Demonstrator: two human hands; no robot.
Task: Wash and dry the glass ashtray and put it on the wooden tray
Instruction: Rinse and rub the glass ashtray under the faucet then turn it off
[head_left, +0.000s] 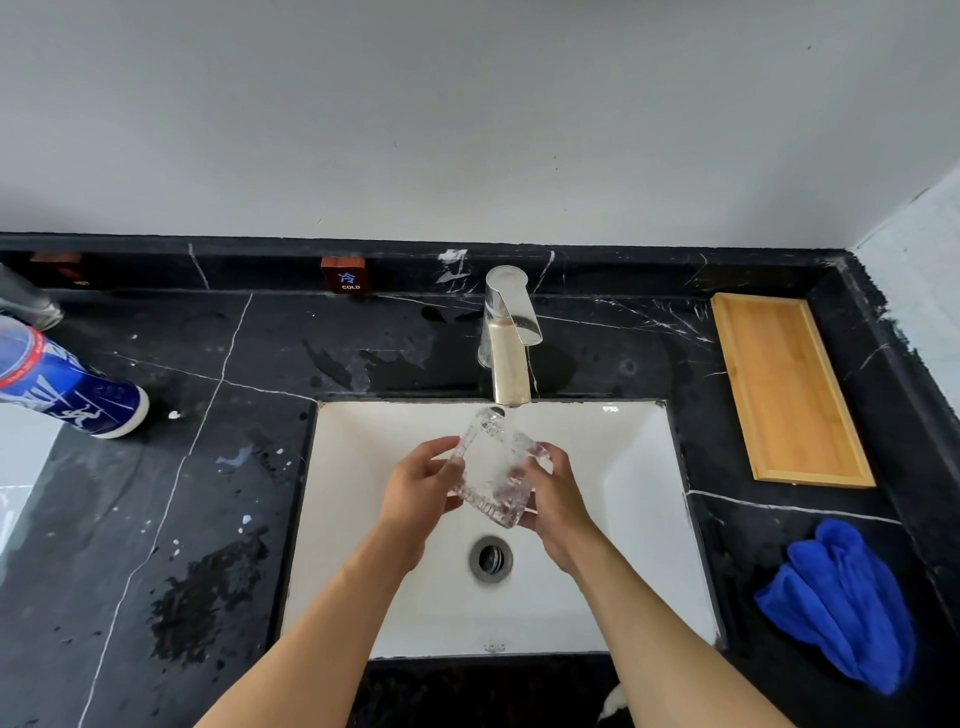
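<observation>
The clear, ribbed glass ashtray (493, 467) is tilted on edge over the white sink (639, 519), right under the spout of the chrome faucet (509, 338). Water runs from the spout onto it. My left hand (423, 491) grips its left side and my right hand (556, 493) grips its right side. The wooden tray (787, 387) lies on the black counter at the far right, with nothing on it. A crumpled blue cloth (844, 605) rests on the counter in front of the tray.
A blue and white bottle (67, 387) lies at the left on the black marble counter (208, 467), which has wet patches. A drain (491, 558) sits in the sink bottom. A small COLD sign (347, 275) stands by the back wall.
</observation>
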